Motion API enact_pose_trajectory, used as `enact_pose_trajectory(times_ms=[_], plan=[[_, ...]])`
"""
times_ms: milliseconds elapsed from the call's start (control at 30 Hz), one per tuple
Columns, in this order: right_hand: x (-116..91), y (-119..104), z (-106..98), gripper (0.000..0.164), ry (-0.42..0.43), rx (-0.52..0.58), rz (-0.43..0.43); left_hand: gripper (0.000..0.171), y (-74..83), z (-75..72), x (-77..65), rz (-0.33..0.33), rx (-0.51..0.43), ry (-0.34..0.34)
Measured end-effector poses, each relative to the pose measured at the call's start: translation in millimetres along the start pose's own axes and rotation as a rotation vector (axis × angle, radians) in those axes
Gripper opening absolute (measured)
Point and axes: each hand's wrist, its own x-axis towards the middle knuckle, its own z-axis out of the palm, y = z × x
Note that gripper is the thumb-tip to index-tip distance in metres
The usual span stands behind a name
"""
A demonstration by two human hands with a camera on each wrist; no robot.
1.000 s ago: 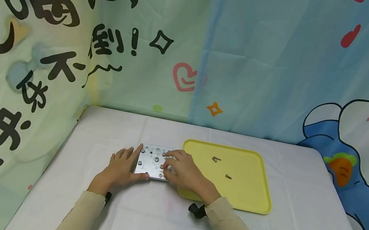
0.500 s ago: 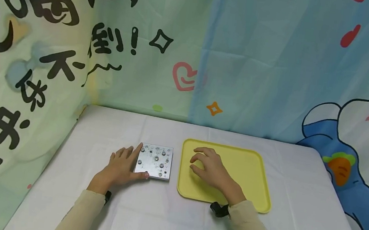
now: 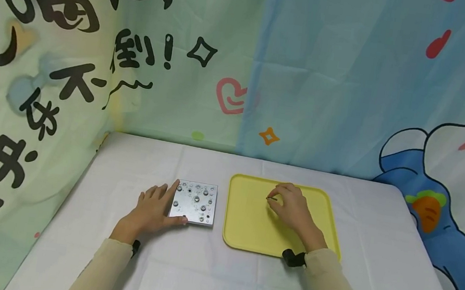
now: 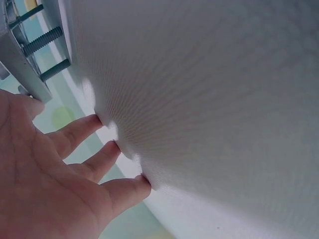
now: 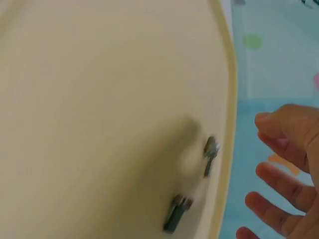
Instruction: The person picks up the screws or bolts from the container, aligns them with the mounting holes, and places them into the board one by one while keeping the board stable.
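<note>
A silver metal plate (image 3: 192,203) with several screws set in it lies on the white table. My left hand (image 3: 152,212) is spread along its left side, the thumb on the near edge and the index finger at the far left corner. In the left wrist view the other fingertips press the cloth, and threaded screw shanks (image 4: 44,41) stick out from the plate. Over the yellow tray (image 3: 243,236) my right hand (image 3: 294,210) reaches down, thumb and index finger around a small screw (image 3: 271,198). The right wrist view shows screws (image 5: 211,148) on the tray, apart from the fingers.
A raised rim (image 5: 231,99) runs round the tray, which stands just right of the plate. White cloth (image 3: 216,278) covers the table. Printed curtains (image 3: 332,80) hang behind it and on the left.
My right hand has left the plate's right side and moved right over the tray, its thumb and index finger closing in towards a screw. The left hand and plate have stayed put.
</note>
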Motion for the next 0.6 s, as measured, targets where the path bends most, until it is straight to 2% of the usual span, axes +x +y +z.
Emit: enact_pose_trajectory(times_ms=[333, 600], plan=[[4.0, 9.8, 4.2, 0.009, -0.04, -0.012, 0.17, 0.112, 1.4, -1.6, -0.9, -0.007, -0.011, -0.007], [8.6, 11.0, 10.0, 0.012, -0.089, -0.087, 0.222, 0.111, 1.9, -1.7, -1.5, -0.004, -0.006, -0.002]])
